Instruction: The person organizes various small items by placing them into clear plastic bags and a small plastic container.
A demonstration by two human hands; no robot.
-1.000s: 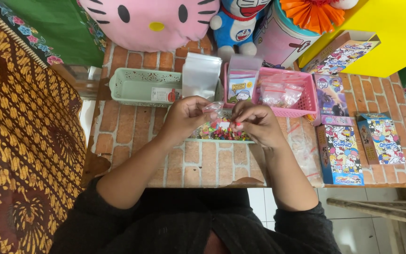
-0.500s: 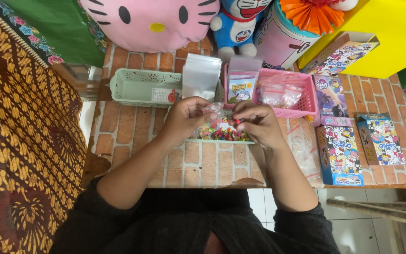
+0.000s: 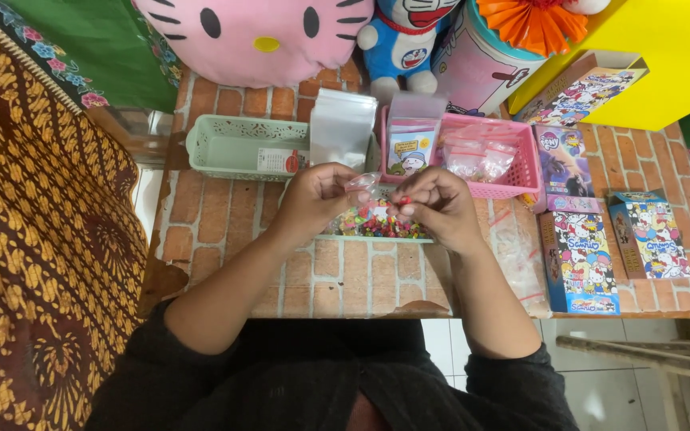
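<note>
My left hand point(image 3: 317, 194) pinches a small clear plastic bag point(image 3: 361, 184) by its top, just above a shallow tray of mixed coloured beads point(image 3: 377, 227). Close beside it, my right hand point(image 3: 433, 203) holds a small red bead point(image 3: 403, 200) between its fingertips at the bag's mouth. Both hands hover over the middle of the brick-patterned table point(image 3: 225, 231). The tray is partly hidden under my hands.
A pale green basket point(image 3: 237, 148) and a pink basket point(image 3: 513, 179) with small filled bags stand behind the tray. A white pouch point(image 3: 343, 128) leans between them. Printed boxes point(image 3: 584, 259) lie at the right. Plush toys point(image 3: 257, 36) line the back.
Both hands stay over the bead tray with only slight finger motion; the bag and bead remain between them.
</note>
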